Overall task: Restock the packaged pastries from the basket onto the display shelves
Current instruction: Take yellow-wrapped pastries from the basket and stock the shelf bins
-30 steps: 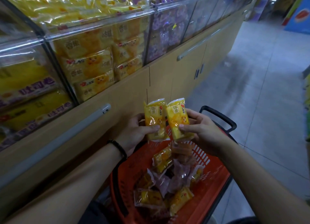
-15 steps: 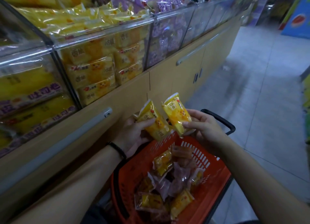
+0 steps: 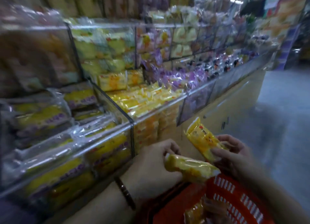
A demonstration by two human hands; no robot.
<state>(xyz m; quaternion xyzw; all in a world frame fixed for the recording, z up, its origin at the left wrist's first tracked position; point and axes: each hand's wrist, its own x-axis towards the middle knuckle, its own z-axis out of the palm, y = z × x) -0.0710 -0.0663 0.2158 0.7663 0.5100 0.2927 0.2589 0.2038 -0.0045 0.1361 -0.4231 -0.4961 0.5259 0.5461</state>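
One pack (image 3: 189, 169) in left grip (image 3: 156, 163), second pack (image 3: 203, 139) in right grip (image 3: 233, 155)

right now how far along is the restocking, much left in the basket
Done: the bin of matching yellow stock already looks well filled. In hand: the left hand grips one yellow pastry, the right hand a second pastry, neither shelved yet. Left: more packets lie in the orange basket; the count is hidden.

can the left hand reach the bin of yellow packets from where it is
Probably yes: the left hand, gripping a yellow packet, sits close in front of the yellow bin, whose top looks open. It only has to lift over the clear front panel.
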